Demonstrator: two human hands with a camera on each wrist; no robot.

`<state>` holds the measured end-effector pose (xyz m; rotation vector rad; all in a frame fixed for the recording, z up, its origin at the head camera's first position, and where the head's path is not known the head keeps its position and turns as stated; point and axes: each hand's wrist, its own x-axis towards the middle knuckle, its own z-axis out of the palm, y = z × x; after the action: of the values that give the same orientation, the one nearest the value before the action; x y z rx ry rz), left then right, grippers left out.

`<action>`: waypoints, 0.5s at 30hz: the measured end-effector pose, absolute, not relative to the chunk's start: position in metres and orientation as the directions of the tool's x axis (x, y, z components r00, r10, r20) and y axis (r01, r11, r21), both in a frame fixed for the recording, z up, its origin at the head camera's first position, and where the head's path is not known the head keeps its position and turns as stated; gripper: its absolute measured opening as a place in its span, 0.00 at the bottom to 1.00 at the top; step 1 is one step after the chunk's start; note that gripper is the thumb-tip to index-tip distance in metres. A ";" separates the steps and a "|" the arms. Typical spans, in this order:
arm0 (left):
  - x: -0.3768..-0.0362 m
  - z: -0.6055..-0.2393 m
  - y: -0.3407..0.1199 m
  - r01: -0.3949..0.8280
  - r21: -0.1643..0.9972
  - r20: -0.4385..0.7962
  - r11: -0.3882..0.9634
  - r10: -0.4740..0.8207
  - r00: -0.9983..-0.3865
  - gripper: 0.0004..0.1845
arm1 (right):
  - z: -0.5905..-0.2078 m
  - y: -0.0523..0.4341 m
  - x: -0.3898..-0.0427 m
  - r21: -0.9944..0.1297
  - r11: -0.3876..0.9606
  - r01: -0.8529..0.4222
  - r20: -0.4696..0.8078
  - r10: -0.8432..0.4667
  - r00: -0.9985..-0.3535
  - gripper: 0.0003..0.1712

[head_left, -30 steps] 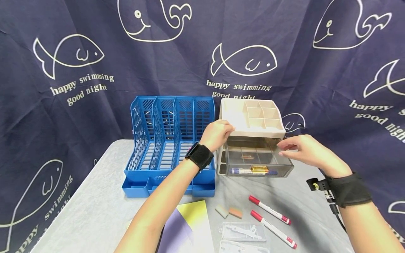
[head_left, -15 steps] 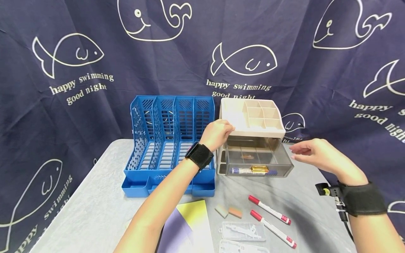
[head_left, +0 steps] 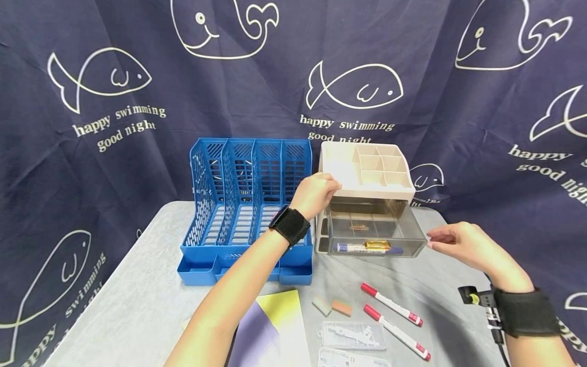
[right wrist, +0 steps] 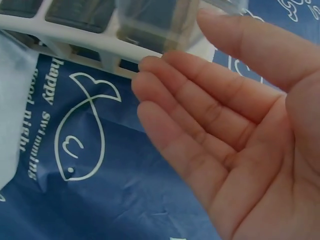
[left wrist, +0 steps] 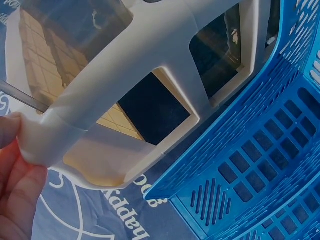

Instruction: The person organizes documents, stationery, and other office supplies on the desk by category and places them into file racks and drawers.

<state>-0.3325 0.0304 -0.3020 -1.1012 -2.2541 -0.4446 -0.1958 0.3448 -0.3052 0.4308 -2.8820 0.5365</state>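
Observation:
My left hand (head_left: 315,194) holds the front left corner of a white desk organizer (head_left: 339,168); in the left wrist view, thumb and fingers pinch its pale frame (left wrist: 65,120). Below the compartmented top, a clear grey drawer (head_left: 415,247) stands pulled out. Inside it lie a blue-and-white marker (head_left: 353,248), a gold-coloured item (head_left: 378,245) and a small brownish item (head_left: 359,227). My right hand (head_left: 477,250) is just right of the drawer's front corner, fingers extended. The right wrist view shows its palm bare; whether the fingertips touch the drawer, I cannot tell.
A blue file rack (head_left: 247,251) stands left of the organizer. On the table (head_left: 133,285) lie two red-capped markers (head_left: 391,304), a grey block (head_left: 321,306), an orange block (head_left: 341,307), clear plastic cases (head_left: 353,335) and coloured sheets (head_left: 279,326). A patterned cloth (head_left: 238,97) hangs behind.
My right hand has moved from above the drawer's right side to the right, then down beside its front corner. The left hand keeps its grip on the organizer.

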 end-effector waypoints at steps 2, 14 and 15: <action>-0.333 -0.302 0.031 0.798 0.041 0.634 0.601 0.602 -0.485 0.10 | -0.313 0.345 -0.194 -0.321 0.896 -0.307 0.221 -0.244 -0.944 0.12; -0.334 -0.302 0.030 0.802 0.049 0.638 0.595 0.599 -0.483 0.09 | -0.367 0.338 -0.193 -0.418 0.829 -0.371 0.190 -0.319 -0.928 0.05; -0.334 -0.302 0.030 0.801 0.050 0.638 0.596 0.598 -0.484 0.09 | -0.371 0.336 -0.193 -0.427 0.825 -0.371 0.179 -0.325 -0.929 0.06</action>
<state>-0.3335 0.0300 -0.3016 -1.1044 -2.2477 -0.4618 -0.1931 0.3360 -0.3715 0.5551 -2.9064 0.7099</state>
